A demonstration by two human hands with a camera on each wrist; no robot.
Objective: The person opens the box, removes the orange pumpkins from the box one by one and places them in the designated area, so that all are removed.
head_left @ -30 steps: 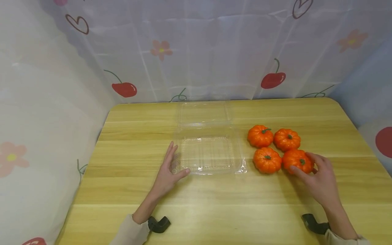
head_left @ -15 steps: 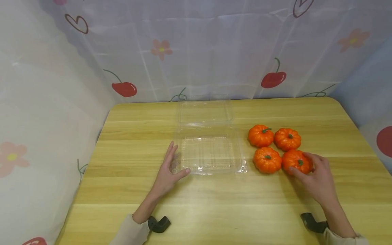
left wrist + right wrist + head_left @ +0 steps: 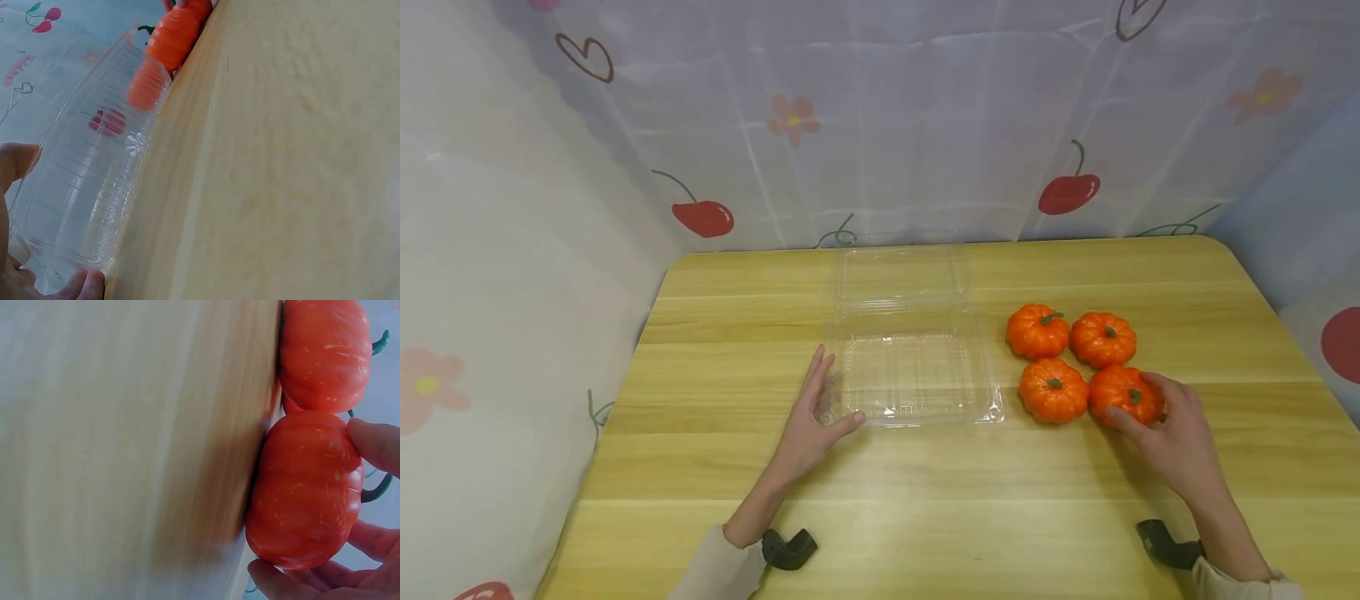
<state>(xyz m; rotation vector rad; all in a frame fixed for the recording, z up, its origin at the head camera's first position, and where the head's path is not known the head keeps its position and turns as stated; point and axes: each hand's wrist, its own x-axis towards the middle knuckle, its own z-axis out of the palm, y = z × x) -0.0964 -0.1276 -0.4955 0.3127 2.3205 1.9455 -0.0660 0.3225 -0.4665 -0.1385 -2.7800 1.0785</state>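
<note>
My right hand point(image 3: 1180, 437) holds the near-right orange pumpkin point(image 3: 1117, 395), thumb at its front left and fingers around its right side. In the right wrist view this pumpkin point(image 3: 306, 494) sits low over the tabletop, its green stem pointing up past the fingers. Beside it lies the near-left pumpkin point(image 3: 1051, 392), with a back-left pumpkin point(image 3: 1033, 333) and a back-right pumpkin point(image 3: 1101, 340) behind. My left hand point(image 3: 805, 437) rests at the near-left corner of a clear plastic clamshell container point(image 3: 910, 417), fingers extended along its side, thumb point(image 3: 22, 161) at the front rim.
The container's raised lid point(image 3: 902, 275) lies folded back toward the rear edge of the wooden table point(image 3: 925, 508). Printed curtains point(image 3: 917, 125) stand close behind and at both sides. A black curved mount is on each wrist, the left mount point(image 3: 790, 550) and the right mount point(image 3: 1168, 546).
My right hand has shifted slightly left, and the near-right pumpkin has turned a little with its stem moving left. My left hand and the container stay in place.
</note>
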